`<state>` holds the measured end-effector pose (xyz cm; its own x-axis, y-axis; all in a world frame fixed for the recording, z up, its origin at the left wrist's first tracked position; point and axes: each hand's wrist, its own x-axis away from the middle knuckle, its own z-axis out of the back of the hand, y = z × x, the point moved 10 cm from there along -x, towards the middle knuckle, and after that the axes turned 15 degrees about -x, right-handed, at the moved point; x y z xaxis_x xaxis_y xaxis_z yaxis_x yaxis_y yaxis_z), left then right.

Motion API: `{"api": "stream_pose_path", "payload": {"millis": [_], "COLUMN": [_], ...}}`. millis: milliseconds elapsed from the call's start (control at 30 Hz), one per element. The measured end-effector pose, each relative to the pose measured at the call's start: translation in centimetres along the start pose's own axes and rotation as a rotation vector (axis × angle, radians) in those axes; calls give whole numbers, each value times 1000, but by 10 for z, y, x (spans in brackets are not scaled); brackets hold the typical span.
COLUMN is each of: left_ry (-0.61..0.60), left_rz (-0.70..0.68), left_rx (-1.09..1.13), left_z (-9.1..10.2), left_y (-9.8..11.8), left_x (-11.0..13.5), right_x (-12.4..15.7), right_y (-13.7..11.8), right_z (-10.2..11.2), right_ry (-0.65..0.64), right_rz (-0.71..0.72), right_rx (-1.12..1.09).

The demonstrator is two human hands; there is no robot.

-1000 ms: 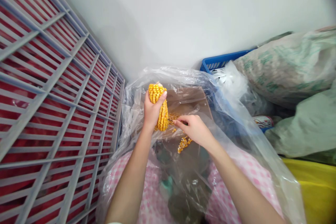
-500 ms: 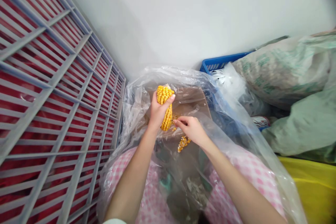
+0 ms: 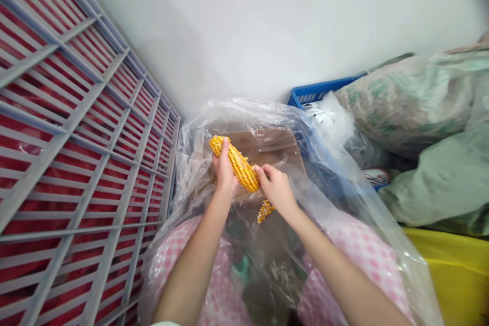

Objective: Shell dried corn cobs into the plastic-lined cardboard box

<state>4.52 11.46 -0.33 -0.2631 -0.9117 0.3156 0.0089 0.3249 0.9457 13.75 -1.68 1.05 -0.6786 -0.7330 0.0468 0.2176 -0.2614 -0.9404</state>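
My left hand [image 3: 224, 169] grips a yellow dried corn cob [image 3: 237, 166], which slants with its upper end pointing left. My right hand [image 3: 277, 189] has its fingertips pressed on the cob's lower end. Below that hand, a small cluster of loose corn kernels [image 3: 265, 211] lies on the clear plastic sheet [image 3: 198, 163]. This sheet lines a cardboard box [image 3: 263, 145] in front of me. The sheet also drapes over my lap, which is covered in pink checked cloth [image 3: 367, 254].
A grey lattice crate with red inside [image 3: 76, 127] stands along the left, with a white wall [image 3: 244, 25] ahead. On the right are a blue plastic basket [image 3: 317, 91], bulging woven sacks [image 3: 412, 99], and something yellow [image 3: 446, 275].
The cob has tilted from nearly upright to a slant, and its upper end has swung left. My right hand has moved from the kernels beside the cob onto its lower end.
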Motion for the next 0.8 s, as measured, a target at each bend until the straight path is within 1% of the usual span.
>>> {"api": "stream_pose_path", "payload": {"millis": [67, 133, 233, 300, 367, 467, 667, 800], "left_ry": [30, 22, 18, 45, 79, 94, 111, 129], "left_rz": [-75, -116, -80, -68, -79, -119, -221, -338], "left_rx": [34, 37, 52, 66, 78, 83, 16, -79], "left_z": [2, 1, 4, 9, 15, 18, 16, 16], "left_y": [10, 18, 21, 22, 24, 29, 35, 42], "left_x": [1, 2, 0, -3, -6, -8, -5, -1], "right_x": [-3, -4, -3, -1, 1, 2, 1, 1], "right_y": [-3, -9, -18, -21, -22, -21, -22, -21], "right_z": [3, 7, 5, 0, -2, -1, -3, -5], "right_ry": [-16, -32, -111, -183, -219, -224, -248, -279], "right_rz": [-9, 1, 58, 87, 92, 84, 51, 38], "right_rx": [-14, -58, -67, -18, 38, 97, 135, 167]}}
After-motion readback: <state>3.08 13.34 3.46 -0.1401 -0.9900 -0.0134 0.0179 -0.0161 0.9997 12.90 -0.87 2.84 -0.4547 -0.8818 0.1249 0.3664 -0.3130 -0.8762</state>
